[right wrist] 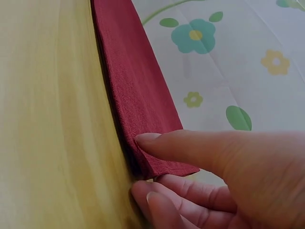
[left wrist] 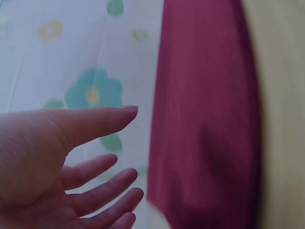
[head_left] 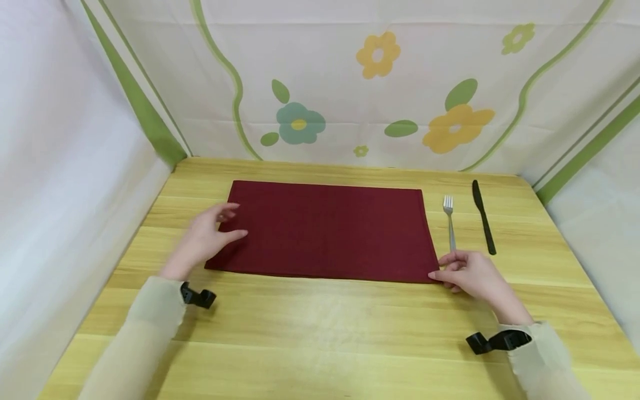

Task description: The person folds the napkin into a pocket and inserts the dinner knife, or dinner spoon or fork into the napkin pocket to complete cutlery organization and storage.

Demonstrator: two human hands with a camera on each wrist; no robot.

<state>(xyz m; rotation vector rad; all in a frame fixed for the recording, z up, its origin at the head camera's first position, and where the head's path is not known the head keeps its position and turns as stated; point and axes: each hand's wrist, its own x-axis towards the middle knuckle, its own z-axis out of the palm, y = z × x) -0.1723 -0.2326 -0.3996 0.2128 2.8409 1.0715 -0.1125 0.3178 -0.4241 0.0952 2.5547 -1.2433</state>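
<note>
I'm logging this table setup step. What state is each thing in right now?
Red napkin: flat on the table, folded to a rectangle.
Left hand: open, at the napkin's left edge.
Right hand: pinches the napkin's near right corner.
Fork: lying untouched, right of the napkin.
Black knife: lying untouched, right of the fork.
</note>
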